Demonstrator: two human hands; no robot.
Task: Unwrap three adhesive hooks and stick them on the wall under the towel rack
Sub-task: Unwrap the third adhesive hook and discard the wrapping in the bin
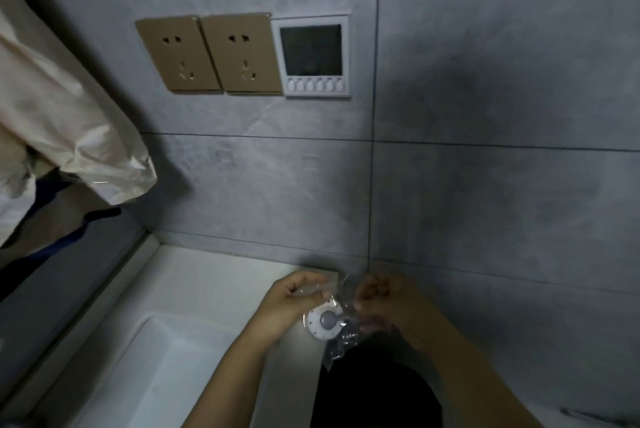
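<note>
While the wrapper is not yet off, these lines give the scene as it lies.

Hook: a round white hook [323, 322] with a grey centre sits low in the view, between the two hands, over the near edge of the worktop [214, 285] beside the sink [138, 358].

Wrapper: a clear wrapper [341, 341] appears to be around the hook; its loose end hangs down and to the right, toward the person's body. Whether the hook is partly out cannot be told.

Key relation: the hook lies just below the left thumb and just left of the right hand's fingers; the left hand looks nearer to it. The wrapper's long run goes from the top edge, held between the hands, down to the dangling tail.

Left hand: the left hand [298, 299] comes in from lower left, forearm rising, fingers curled and pinching the clear film at its top.

Right hand: the right hand [384, 299] comes in from lower right, fingers curled on the film opposite; it is dim and blurred, so the exact grip is hard to tell.

Step, as a judgement: opening the wrapper, early in the task; no hook can be made out on the wall [485, 185], though the tiles are dim.

Next move, as a judgement: pull the two pinches apart, then draw the hook out leftward.

Wall fittings: two sockets [211, 53] and a control panel [313, 55] sit above.

Left edge: pale cloth [69, 136] hangs there.
</note>
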